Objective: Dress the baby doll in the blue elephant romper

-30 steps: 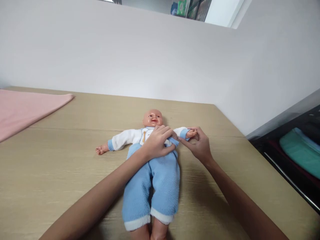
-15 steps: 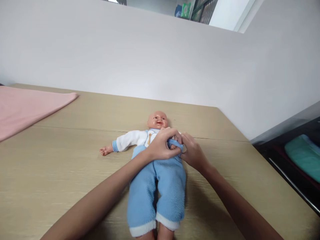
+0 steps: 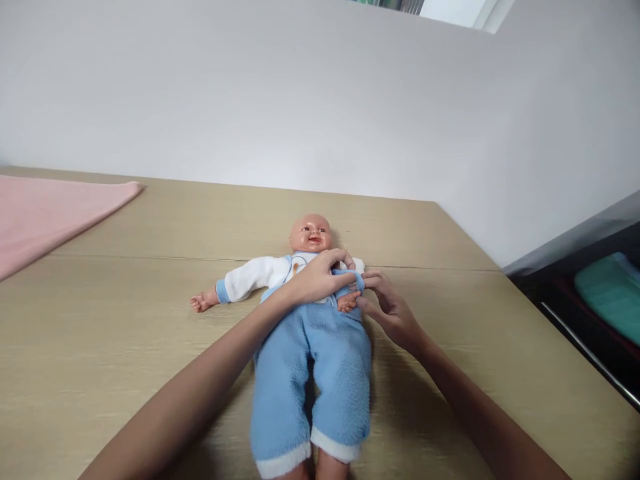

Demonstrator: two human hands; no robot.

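Observation:
A baby doll (image 3: 311,235) lies face up on the wooden table, its feet toward me. It wears a white top with blue trim and fluffy blue trousers (image 3: 285,387) with white hems. Across its chest, my left hand (image 3: 317,275) grips the blue sleeve cuff (image 3: 354,277) from one side. From the other side, my right hand (image 3: 393,312) has its fingers closed on the same cuff. The doll's small hand (image 3: 347,302) pokes out below the cuff, between my hands. Its other arm (image 3: 250,279) stretches out to the left.
A pink cloth (image 3: 60,213) lies flat at the table's left. Behind the wooden table (image 3: 150,373) rises a pale wall (image 3: 250,100). Beyond the right edge, a green cloth (image 3: 610,293) rests on something dark and low.
The doll's small hand now shows fully outside the cuff; before, it was mostly inside. My right hand has shifted slightly, fingers more spread along the cuff. The camera has tilted down a little.

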